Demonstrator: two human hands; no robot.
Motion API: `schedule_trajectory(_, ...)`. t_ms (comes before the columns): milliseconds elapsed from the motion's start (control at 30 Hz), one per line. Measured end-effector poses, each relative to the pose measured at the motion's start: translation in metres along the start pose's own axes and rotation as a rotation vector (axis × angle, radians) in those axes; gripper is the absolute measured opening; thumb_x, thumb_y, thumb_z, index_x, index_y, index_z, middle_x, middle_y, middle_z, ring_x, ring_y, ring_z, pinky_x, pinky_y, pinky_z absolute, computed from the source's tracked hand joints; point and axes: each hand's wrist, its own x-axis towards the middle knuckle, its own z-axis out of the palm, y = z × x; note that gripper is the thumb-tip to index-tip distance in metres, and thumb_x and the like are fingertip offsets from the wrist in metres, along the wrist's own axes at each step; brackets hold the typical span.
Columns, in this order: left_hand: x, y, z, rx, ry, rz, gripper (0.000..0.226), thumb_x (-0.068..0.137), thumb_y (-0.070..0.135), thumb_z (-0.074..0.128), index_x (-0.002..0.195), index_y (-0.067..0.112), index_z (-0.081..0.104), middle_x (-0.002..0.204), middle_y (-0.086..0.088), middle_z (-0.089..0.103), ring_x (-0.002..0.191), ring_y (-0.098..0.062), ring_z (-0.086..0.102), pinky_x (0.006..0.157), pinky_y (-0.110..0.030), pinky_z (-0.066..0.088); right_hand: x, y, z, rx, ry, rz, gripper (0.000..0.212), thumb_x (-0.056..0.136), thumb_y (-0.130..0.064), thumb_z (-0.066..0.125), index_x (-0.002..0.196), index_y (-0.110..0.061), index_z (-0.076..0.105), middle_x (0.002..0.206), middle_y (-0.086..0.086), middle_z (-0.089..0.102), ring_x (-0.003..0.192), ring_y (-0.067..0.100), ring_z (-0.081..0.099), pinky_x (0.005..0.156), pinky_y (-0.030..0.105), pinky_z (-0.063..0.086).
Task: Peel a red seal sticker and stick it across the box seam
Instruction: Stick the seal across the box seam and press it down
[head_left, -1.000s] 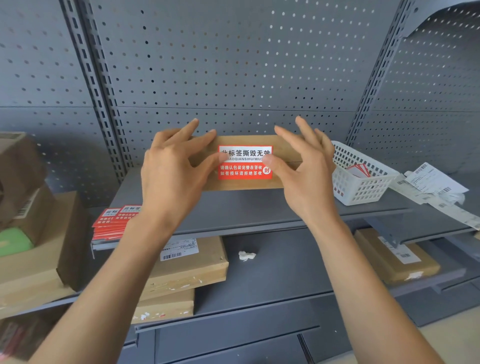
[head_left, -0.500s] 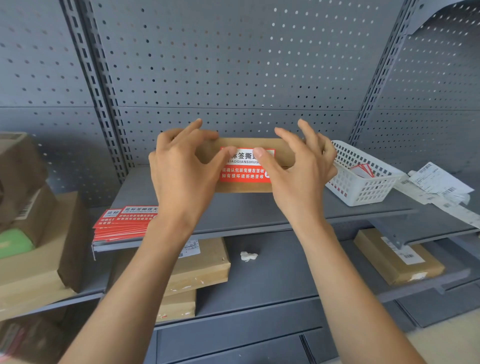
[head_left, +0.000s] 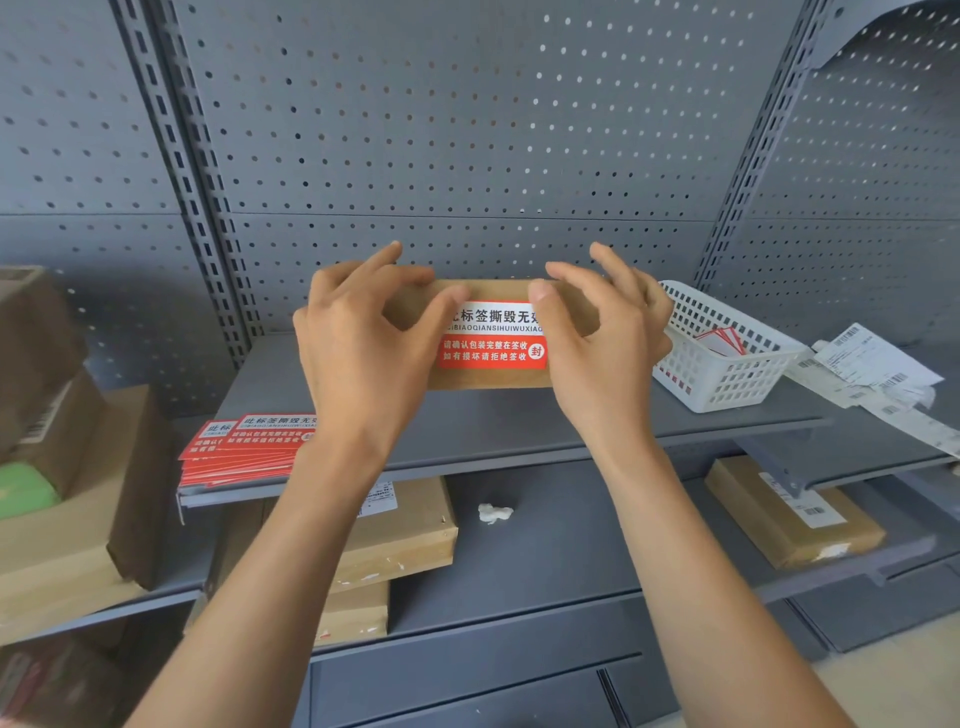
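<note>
A flat brown cardboard box stands on its edge on the grey shelf, its narrow side facing me. A red and white seal sticker lies on that side, folded over the top edge. My left hand grips the box's left end, thumb pressing on the sticker's upper left corner. My right hand grips the right end, thumb on the sticker's upper right corner. Both ends of the box are hidden behind my hands.
A stack of red seal sticker sheets lies at the shelf's left front. A white plastic basket with peeled backings stands to the right, with shipping labels beyond it. Cardboard parcels fill the lower shelf and the left side.
Both thumbs have moved up from the sticker's sides to its upper corners on the box's top edge. The view has shifted slightly.
</note>
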Motion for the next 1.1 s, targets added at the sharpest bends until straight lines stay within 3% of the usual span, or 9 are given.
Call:
schedule_trajectory(133,0.0,-0.003,0.002,-0.001,0.012,-0.004,0.033,0.082,0.053,0.075,0.105,0.029,0.078,0.133,0.006,0.07,0.124,-0.02,0.055,0.097,-0.056,0.049,-0.001,-0.002,0.006,-0.076,0.003,-0.019,0.039,0.084,-0.059,0.066,0.114,-0.035,0.072,0.152,-0.011,0.048,0.143,0.022,0.029,0.104,0.043,0.021)
schedule_trajectory(333,0.0,-0.008,-0.001,-0.028,0.009,0.001,0.021,0.091,0.038,0.067,0.105,0.029,0.079,0.133,0.001,0.07,0.124,-0.022,0.056,0.098,-0.056,0.049,0.0,0.003,0.001,-0.011,-0.023,-0.033,0.022,0.098,-0.039,0.061,0.117,-0.038,0.073,0.151,-0.01,0.049,0.143,0.021,0.028,0.106,0.038,0.017)
schedule_trajectory(500,0.002,-0.01,-0.005,0.004,-0.027,0.06,0.025,0.097,0.028,0.061,0.114,0.026,0.078,0.138,-0.002,0.067,0.123,-0.025,0.056,0.099,-0.055,0.049,0.002,0.004,-0.006,0.012,-0.047,-0.058,0.027,0.102,-0.028,0.055,0.122,-0.037,0.071,0.154,-0.008,0.047,0.144,0.022,0.027,0.116,0.047,0.021)
schedule_trajectory(567,0.003,-0.01,-0.009,0.028,-0.076,0.091,0.03,0.096,0.036,0.06,0.12,0.028,0.076,0.143,-0.002,0.063,0.127,-0.026,0.053,0.101,-0.057,0.047,0.002,0.002,-0.01,0.0,-0.094,-0.053,0.03,0.099,-0.037,0.059,0.128,-0.036,0.067,0.16,-0.007,0.04,0.148,0.022,0.022,0.119,0.051,0.02)
schedule_trajectory(700,0.006,-0.013,-0.015,0.126,-0.18,0.149,0.059,0.084,0.063,0.066,0.133,0.032,0.067,0.155,0.002,0.051,0.134,-0.026,0.046,0.102,-0.058,0.046,0.003,0.002,-0.014,-0.045,-0.196,-0.085,0.06,0.084,-0.057,0.071,0.139,-0.038,0.057,0.167,-0.006,0.027,0.154,0.024,0.014,0.121,0.055,0.02)
schedule_trajectory(933,0.012,-0.025,-0.022,0.155,-0.24,0.225,0.062,0.083,0.044,0.08,0.14,0.026,0.062,0.161,-0.003,0.043,0.133,-0.033,0.045,0.105,-0.059,0.043,0.011,0.007,-0.024,-0.03,-0.278,-0.11,0.058,0.089,-0.028,0.075,0.143,-0.037,0.054,0.167,-0.006,0.026,0.155,0.025,0.012,0.123,0.055,0.015)
schedule_trajectory(1100,0.013,-0.027,-0.027,0.141,-0.267,0.254,0.054,0.087,0.044,0.069,0.138,0.027,0.064,0.161,-0.003,0.042,0.135,-0.033,0.047,0.104,-0.061,0.045,0.012,0.009,-0.027,-0.02,-0.3,-0.119,0.055,0.095,-0.015,0.066,0.145,-0.033,0.052,0.166,-0.007,0.029,0.155,0.021,0.013,0.124,0.054,0.015)
